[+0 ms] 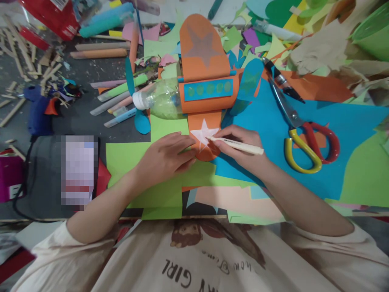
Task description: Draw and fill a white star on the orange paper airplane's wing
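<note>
A toy plane made from a clear plastic bottle lies on its side, wrapped in orange paper, with a blue paper propeller by its white cap. My right hand grips a white marker, its tip at the white star on the near orange wing. My left hand lies flat with fingers stretched out, its fingertips at that wing's left edge. The far wing bears a grey-brown star. A blue paper tail stands at the bottle's right end.
Scissors with red and yellow handles lie on blue paper at the right, beside a black pen. Several markers, a blue glue gun and a phone lie left. Paper scraps cover the back.
</note>
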Available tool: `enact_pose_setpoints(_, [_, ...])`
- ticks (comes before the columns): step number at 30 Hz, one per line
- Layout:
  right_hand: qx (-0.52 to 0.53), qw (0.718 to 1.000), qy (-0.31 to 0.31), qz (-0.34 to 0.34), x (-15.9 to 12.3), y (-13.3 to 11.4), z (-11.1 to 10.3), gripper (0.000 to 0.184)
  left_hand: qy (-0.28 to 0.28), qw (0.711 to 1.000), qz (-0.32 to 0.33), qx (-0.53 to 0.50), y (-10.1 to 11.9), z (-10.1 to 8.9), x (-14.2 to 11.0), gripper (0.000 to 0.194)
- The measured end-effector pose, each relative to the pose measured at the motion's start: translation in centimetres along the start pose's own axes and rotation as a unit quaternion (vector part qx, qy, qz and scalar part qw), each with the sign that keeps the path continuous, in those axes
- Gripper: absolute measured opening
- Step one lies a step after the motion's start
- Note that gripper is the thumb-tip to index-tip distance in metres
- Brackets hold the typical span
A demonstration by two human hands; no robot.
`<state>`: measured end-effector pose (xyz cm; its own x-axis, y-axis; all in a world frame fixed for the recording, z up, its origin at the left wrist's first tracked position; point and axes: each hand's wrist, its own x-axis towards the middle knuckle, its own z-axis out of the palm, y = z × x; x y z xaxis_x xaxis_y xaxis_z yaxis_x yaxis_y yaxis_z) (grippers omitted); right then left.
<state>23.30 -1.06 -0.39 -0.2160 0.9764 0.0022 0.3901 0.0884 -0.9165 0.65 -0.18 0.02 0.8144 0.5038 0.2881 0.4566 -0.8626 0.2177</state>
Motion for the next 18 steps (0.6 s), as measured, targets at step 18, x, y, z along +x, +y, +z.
enact_pose_setpoints(18, [0.011, 0.997, 0.069, 0.018, 0.45, 0.39, 0.3, 0.004, -0.005, 1.0, -0.005, 0.002, -0.01, 0.06, 0.02, 0.018])
